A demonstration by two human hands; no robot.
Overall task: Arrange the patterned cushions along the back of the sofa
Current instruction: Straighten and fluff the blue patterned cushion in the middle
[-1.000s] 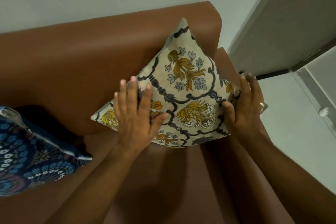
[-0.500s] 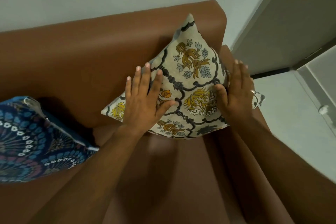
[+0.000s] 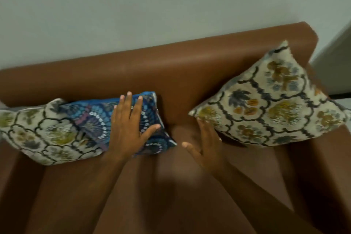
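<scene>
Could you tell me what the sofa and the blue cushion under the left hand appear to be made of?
The brown sofa looks like leather or a faux leather: a smooth, seamless skin with a soft sheen along the top of the backrest. The blue cushion looks like printed woven fabric, matt, with a fine dotted fan pattern and a creased, soft surface. The frame is blurred, so the weave cannot be made out.

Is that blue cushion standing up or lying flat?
Tilted: the blue cushion leans toward the sofa back, overlapping a cream cushion, left hand on it.

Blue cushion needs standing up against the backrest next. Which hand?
Left. The left hand lies flat on the blue cushion; the right hand is open beside the cream cushion, off the blue one.
</scene>
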